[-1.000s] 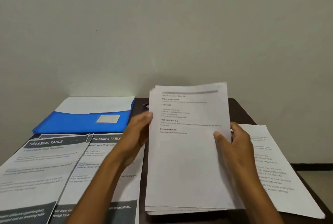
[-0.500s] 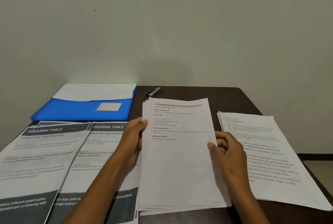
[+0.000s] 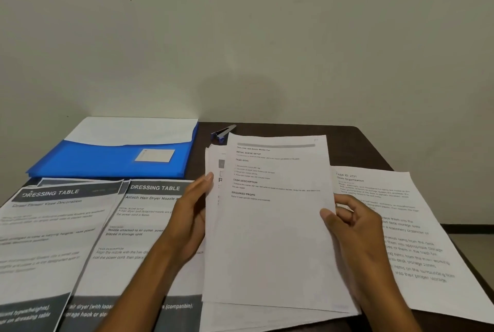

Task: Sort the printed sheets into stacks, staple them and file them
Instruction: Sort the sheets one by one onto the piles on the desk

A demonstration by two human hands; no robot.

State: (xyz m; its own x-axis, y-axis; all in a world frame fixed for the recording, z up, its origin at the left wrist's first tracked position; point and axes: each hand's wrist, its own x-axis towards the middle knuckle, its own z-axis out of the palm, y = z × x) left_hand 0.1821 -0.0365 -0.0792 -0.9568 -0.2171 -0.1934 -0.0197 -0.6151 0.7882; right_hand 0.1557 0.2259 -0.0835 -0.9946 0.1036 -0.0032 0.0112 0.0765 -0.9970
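Head view
Folder: a blue folder (image 3: 112, 163) lies flat at the far left of the dark table (image 3: 355, 144), against the wall; white sheets (image 3: 133, 129) sit tucked in its pocket, their upper part showing above the blue flap, and a pale label (image 3: 155, 155) is on its front.
Stapler: a blue-and-grey stapler (image 3: 223, 132) lies just right of the folder, partly hidden behind the held paper.
Held stack: a pile of printed sheets (image 3: 275, 224) sits in the middle, the top sheet shifted right and slightly askew so that the sheets below peek out on the left.
Left hand: the left hand (image 3: 191, 220) rests against the pile's left edge, fingers extended along it.
Right hand: the right hand (image 3: 355, 227) pinches the top sheet's right edge, thumb on top, fingers curled behind.
Left stacks: two "DRESSING TABLE" stacks (image 3: 53, 238) and (image 3: 133, 238) lie side by side, overlapping.
Right stack: a text-covered stack (image 3: 417, 238) lies flat at the right.
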